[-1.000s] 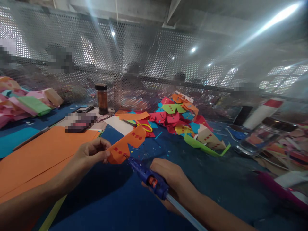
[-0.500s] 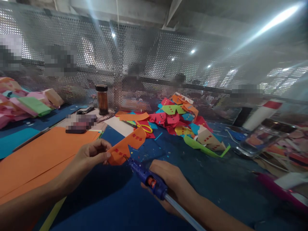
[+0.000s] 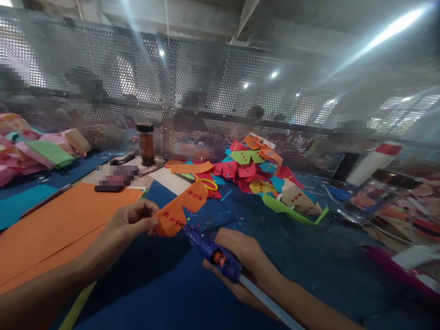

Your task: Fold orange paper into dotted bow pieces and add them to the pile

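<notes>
Between the thumb and fingers of my left hand [image 3: 137, 220] is the left end of an orange paper cutout [image 3: 175, 213]. The cutout has a notch along its lower edge and small red squares in rows on its face. My right hand [image 3: 244, 256] is wrapped round a blue glue gun [image 3: 209, 250]. Its nozzle meets the cutout's lower edge near the notch, at or very close to the paper. A long clear glue stick [image 3: 268, 300] sticks out of the gun's back end.
Beyond the hands lies a pile of coloured paper cutouts [image 3: 252, 162], with yellow-handled scissors [image 3: 209, 184] beside it. Orange sheets [image 3: 62, 229] cover the left, near a phone [image 3: 115, 178] and a dark-lidded jar [image 3: 146, 144]. A clear container [image 3: 367, 201] stands right. A perforated metal screen [image 3: 206, 82] rises behind.
The glue gun and my right hand have shifted very slightly right and down in the view. My left hand and the orange cutout stay almost in place.
</notes>
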`<state>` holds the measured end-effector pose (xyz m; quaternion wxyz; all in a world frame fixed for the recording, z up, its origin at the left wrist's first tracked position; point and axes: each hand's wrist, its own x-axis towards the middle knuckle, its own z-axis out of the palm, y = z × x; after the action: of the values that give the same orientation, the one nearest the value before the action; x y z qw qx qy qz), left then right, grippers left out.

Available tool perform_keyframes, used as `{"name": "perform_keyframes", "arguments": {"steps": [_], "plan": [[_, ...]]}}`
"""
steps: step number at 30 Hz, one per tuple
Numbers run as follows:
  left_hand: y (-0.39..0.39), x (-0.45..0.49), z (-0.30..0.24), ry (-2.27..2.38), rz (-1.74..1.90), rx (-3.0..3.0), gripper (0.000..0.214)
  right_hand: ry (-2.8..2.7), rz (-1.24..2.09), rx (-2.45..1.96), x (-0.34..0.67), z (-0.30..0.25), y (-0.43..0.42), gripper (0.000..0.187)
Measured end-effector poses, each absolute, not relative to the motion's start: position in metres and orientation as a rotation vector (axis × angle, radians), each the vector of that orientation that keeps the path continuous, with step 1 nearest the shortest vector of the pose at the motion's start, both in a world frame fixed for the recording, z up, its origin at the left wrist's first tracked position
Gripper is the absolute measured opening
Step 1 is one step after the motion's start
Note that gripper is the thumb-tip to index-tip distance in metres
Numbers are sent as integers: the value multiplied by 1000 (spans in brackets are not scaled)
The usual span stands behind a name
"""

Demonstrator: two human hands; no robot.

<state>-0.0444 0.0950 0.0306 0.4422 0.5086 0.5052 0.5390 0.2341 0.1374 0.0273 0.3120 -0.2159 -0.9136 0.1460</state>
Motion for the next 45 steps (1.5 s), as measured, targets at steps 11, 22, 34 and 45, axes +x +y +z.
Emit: {"name": "perform_keyframes", "arguments": {"steps": [11,22,34,45], "plan": [[96,-43,32,1216,1353,1273,20,-2447,417,-586,236,36,131,15],[99,-47,25,1225,1351,1236,18,-2380,367,-539,235,39,134,19],[99,-46,28,1207,1369,1237,16,-2313,282,-491,230,31,137,25],[95,-44,34,1209,1355,1220,15,-2413,353,-520,235,27,134,11]]}}
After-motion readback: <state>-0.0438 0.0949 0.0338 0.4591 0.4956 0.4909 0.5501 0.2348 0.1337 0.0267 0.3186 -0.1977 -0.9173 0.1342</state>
